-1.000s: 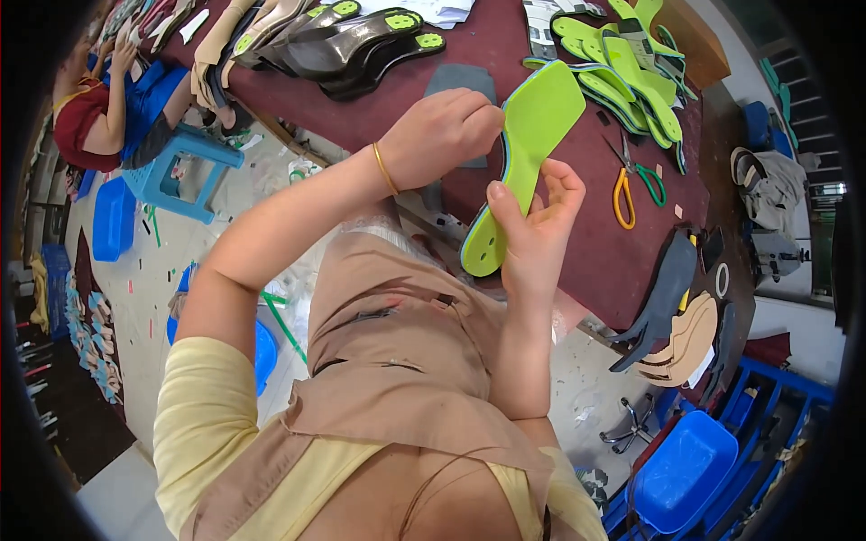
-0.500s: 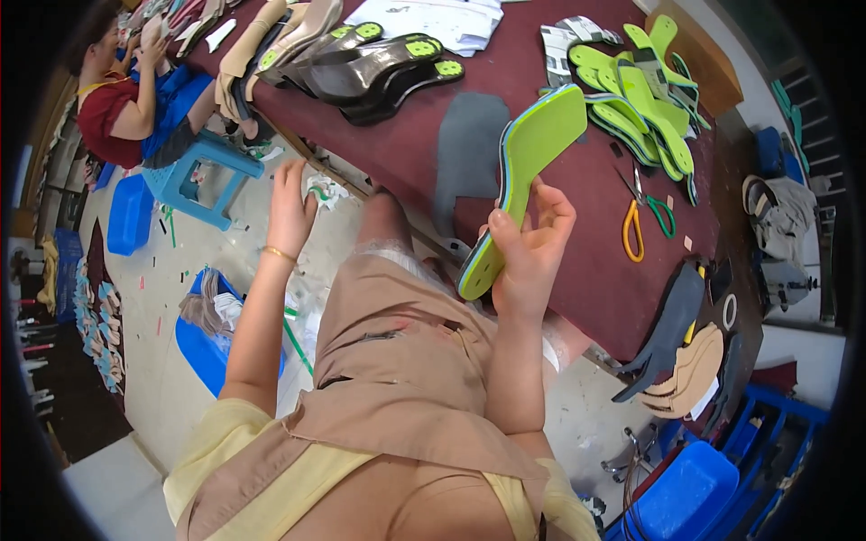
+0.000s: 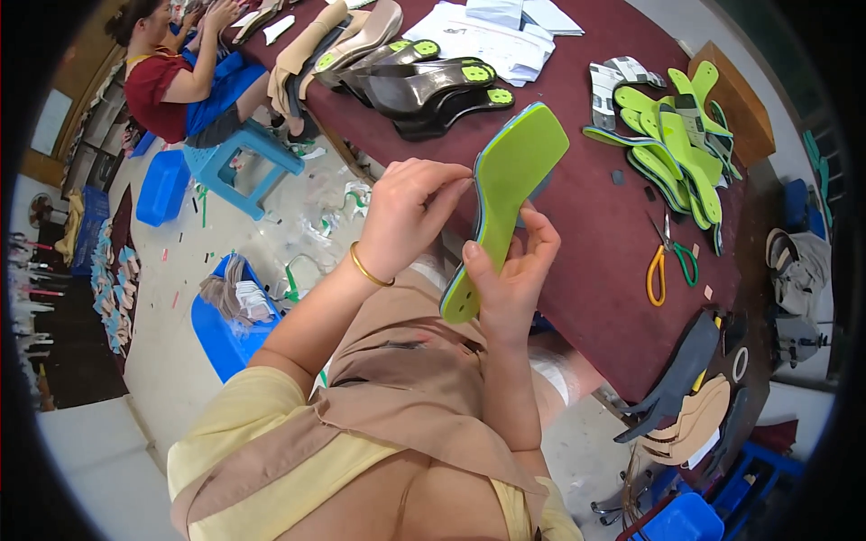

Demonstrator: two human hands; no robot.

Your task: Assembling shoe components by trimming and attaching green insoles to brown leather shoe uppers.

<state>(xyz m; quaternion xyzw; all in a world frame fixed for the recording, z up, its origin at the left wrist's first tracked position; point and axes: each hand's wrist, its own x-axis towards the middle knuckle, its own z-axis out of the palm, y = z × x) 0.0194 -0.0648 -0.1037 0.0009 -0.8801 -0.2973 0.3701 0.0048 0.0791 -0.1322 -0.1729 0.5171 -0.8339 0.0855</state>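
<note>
Scraps (image 3: 357,196) litter floor (image 3: 167,361) by table (image 3: 586,270); right fingers (image 3: 543,238) clamp insole (image 3: 511,185), left fingers (image 3: 440,172) its edge.

Lime-green sole (image 3: 512,171), maroon tabletop (image 3: 586,288)

Maroon-covered tabletop (image 3: 577,307): scissors (image 3: 667,242) with orange and green handles near right edge; white papers (image 3: 492,41) toward far side; brown box (image 3: 740,106) at far right. Left: seated co-worker (image 3: 191,86) in dark red top (image 3: 153,88); light-blue plastic stool (image 3: 248,165) on floor (image 3: 162,311); blue tub (image 3: 216,341) nearer, holding grey and white pieces (image 3: 240,293).
</note>
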